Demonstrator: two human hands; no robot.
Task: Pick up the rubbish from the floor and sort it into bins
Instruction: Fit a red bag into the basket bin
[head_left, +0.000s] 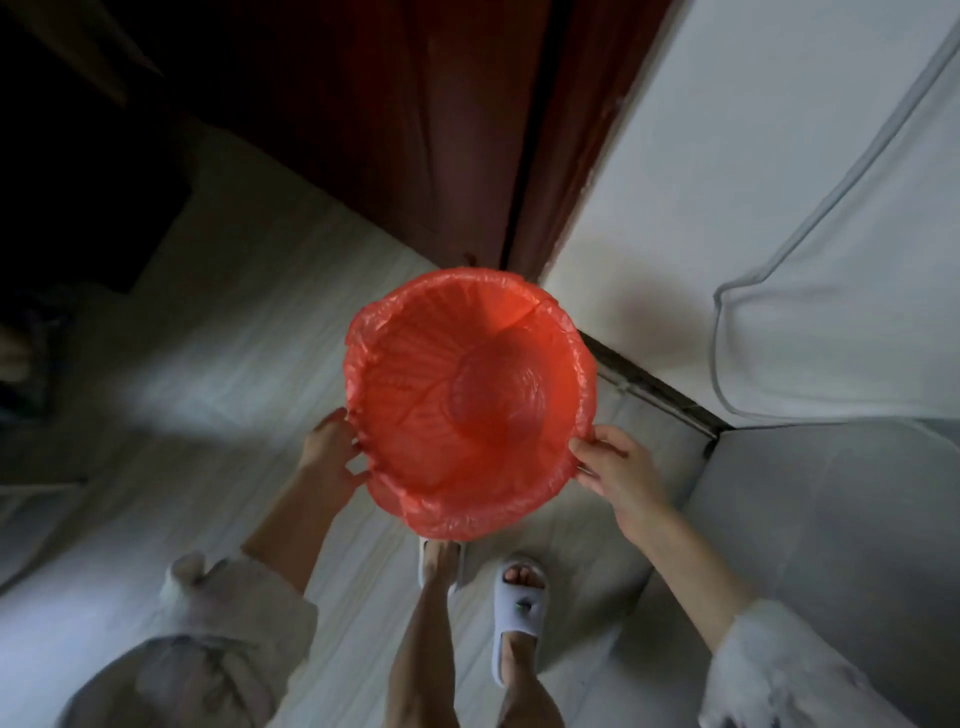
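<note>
Hands are holding a bin (470, 400) lined with a red bag above the pale floor (234, 364). Left of the bin, the left hand (332, 452) is pinching the bag's crinkled edge. Right of it, the right hand (615, 467) is gripping the rim. Below the bin, white slippers (519, 618) are standing.

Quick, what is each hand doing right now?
Left hand: pinching the rim of the red bin liner.
Right hand: gripping the liner's rim on the opposite side.
</note>
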